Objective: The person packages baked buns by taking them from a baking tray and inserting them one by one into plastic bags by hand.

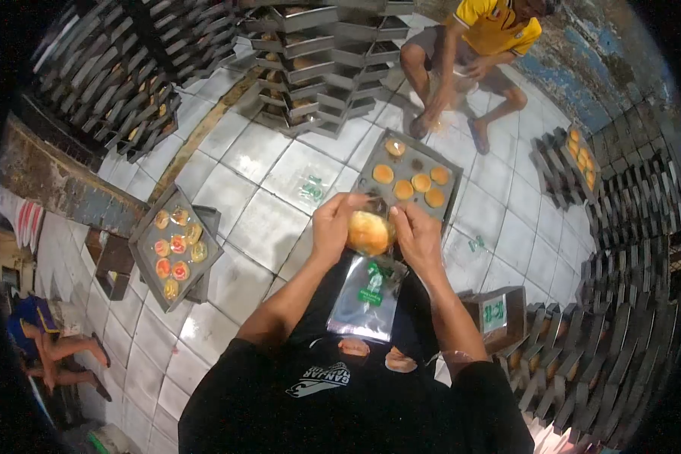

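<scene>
Between my hands hangs a golden bun (369,231) inside a clear plastic bag. My left hand (334,225) pinches the bag's upper left side, and my right hand (417,233) pinches its upper right side, fingers closed on both. Below the bun, a stack of clear bags with green print (365,296) lies on my lap. Just beyond my hands, a grey tray (448,168) on the floor holds several golden buns (403,189).
A tray of topped buns (153,274) stands at the left. Stacked metal trays (310,64) rise at the back, with more at the right (620,280). A person in yellow (488,38) sits at the back; another person (41,333) is far left. A box (513,314) stands by my right arm.
</scene>
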Tool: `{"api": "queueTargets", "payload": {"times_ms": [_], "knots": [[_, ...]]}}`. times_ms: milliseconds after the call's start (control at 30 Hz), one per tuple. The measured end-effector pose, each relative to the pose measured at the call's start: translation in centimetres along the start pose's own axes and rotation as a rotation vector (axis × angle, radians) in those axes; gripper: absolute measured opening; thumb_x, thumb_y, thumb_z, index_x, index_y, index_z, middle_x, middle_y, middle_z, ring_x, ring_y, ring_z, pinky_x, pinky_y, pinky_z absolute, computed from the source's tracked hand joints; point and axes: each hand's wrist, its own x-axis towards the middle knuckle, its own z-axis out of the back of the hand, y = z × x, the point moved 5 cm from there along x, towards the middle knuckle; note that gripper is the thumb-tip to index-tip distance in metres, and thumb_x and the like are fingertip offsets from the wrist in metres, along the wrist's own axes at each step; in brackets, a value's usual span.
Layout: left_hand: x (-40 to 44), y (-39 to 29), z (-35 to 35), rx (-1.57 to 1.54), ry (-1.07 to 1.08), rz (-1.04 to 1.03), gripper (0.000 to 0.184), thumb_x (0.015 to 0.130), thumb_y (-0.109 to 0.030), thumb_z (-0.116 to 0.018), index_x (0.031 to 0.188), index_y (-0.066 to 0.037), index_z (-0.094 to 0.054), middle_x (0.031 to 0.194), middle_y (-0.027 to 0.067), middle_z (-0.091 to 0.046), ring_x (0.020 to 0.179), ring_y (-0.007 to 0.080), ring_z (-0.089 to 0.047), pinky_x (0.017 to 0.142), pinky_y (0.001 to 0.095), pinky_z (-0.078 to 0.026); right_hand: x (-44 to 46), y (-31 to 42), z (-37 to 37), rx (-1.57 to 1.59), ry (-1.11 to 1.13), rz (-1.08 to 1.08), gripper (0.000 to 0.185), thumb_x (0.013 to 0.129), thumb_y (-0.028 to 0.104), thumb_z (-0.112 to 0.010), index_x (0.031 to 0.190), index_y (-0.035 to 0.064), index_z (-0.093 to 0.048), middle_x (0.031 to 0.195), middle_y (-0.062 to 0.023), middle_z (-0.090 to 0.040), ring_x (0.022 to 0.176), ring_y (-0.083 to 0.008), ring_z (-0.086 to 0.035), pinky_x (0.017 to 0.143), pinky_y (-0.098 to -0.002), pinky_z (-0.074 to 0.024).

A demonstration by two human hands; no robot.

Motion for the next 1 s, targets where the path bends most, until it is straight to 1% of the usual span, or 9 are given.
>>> {"api": "queueTargets", "payload": {"times_ms": [67, 133, 267, 333, 367, 533, 633, 700, 1000], "knots": [[0.5, 0.4, 0.2, 0.012, -0.064, -0.129, 0.030, 0.108, -0.022, -0.053, 0.106, 0.003, -0.071, 0.097, 0.0072, -0.074, 0.084, 0.0106, -0.068, 0.078, 0.0256, -0.054, 0.1, 1.1, 0.1, -0.053, 0.117, 0.036, 0.023, 0.098, 0.020, -0.066, 0.094, -0.0026, -0.067, 0.085, -0.0191, -0.068, 0.075, -0.0338, -0.066, 0.068, -0.0420, -0.0503], [0.9, -0.1, 0.2, -0.016, -0.081, -0.130, 0.025, 0.106, -0.019, -0.058, 0.097, 0.001, -0.069, 0.086, 0.0032, -0.070, 0.073, 0.0078, -0.063, 0.069, 0.0240, -0.052, 0.6, 1.5, 0.3, 0.009, 0.065, 0.108, 0.027, 0.100, 0.023, -0.065, 0.091, -0.0029, -0.066, 0.079, -0.0144, -0.065, 0.068, -0.0269, -0.061, 0.065, -0.0399, -0.0475], [1.2, -1.0, 1.1, -0.119, -0.270, 0.001, 0.025, 0.105, -0.016, -0.058, 0.087, 0.000, -0.064, 0.078, -0.0005, -0.058, 0.071, 0.0098, -0.055, 0.067, 0.0260, -0.047, 1.9, -3.6, 0.0, 0.311, 0.045, -0.323, 0.036, 0.104, 0.032, -0.061, 0.084, 0.0020, -0.066, 0.071, 0.0024, -0.054, 0.067, -0.0086, -0.049, 0.059, -0.0297, -0.0401], [0.3, -1.9, 2.7, 0.246, -0.291, -0.342, 0.024, 0.104, -0.014, -0.059, 0.086, 0.001, -0.063, 0.091, 0.0034, -0.061, 0.085, 0.0120, -0.057, 0.077, 0.0271, -0.047, 1.2, -3.1, 0.1, 0.610, 0.176, -0.480, 0.037, 0.104, 0.032, -0.061, 0.078, 0.0059, -0.062, 0.069, 0.0048, -0.052, 0.063, -0.0060, -0.046, 0.056, -0.0261, -0.0363], [-0.9, -1.2, 3.4, 0.234, -0.233, -0.283, 0.022, 0.102, -0.012, -0.059, 0.087, 0.003, -0.064, 0.106, 0.0065, -0.062, 0.096, 0.0134, -0.056, 0.084, 0.0273, -0.045, 0.0, -3.2, 0.1, 0.616, 0.214, -0.528, 0.037, 0.104, 0.031, -0.062, 0.074, 0.0085, -0.057, 0.066, 0.0055, -0.050, 0.061, -0.0042, -0.042, 0.055, -0.0228, -0.0323], [-3.8, 5.0, 5.5, 0.044, -0.124, 0.238, 0.019, 0.101, -0.013, -0.060, 0.088, -0.001, -0.066, 0.091, 0.0008, -0.065, 0.086, 0.0095, -0.057, 0.082, 0.0248, -0.044, -7.2, -7.1, -3.5, 0.606, 0.339, -0.755, 0.036, 0.102, 0.029, -0.064, 0.072, 0.0116, -0.054, 0.058, 0.0053, -0.049, 0.049, -0.0043, -0.044, 0.046, -0.0217, -0.0323], [-2.6, 5.5, 5.3, -0.125, -0.046, 0.178, 0.017, 0.101, -0.013, -0.061, 0.097, 0.000, -0.071, 0.089, -0.0001, -0.066, 0.085, 0.0067, -0.058, 0.082, 0.0226, -0.045, -8.7, -6.6, -4.2, 0.688, 0.236, -0.774, 0.018, 0.102, 0.023, -0.065, 0.099, 0.0055, -0.061, 0.084, -0.0029, -0.063, 0.066, -0.0099, -0.058, 0.053, -0.0253, -0.0492], [-2.2, 5.2, 4.0, -0.094, -0.021, 0.162, 0.016, 0.101, -0.011, -0.062, 0.100, 0.001, -0.071, 0.091, 0.0000, -0.067, 0.088, 0.0063, -0.059, 0.084, 0.0226, -0.045, -8.4, -5.7, -3.6, 0.890, 0.148, -0.750, 0.037, 0.100, 0.018, -0.066, 0.130, 0.0007, -0.054, 0.118, -0.0110, -0.064, 0.090, -0.0184, -0.067, 0.072, -0.0320, -0.0618], [-0.4, 2.2, -0.4, 0.103, 0.023, -0.041, 0.047, 0.097, -0.009, -0.068, 0.141, -0.001, -0.054, 0.137, 0.0149, -0.061, 0.125, 0.0200, -0.059, 0.106, 0.0334, -0.046, 0.1, -15.9, -2.8, 0.058, 0.029, -0.224, 0.054, 0.094, 0.021, -0.072, 0.139, -0.0026, -0.052, 0.115, -0.0189, -0.069, 0.091, -0.0256, -0.070, 0.083, -0.0364, -0.0564]]}}
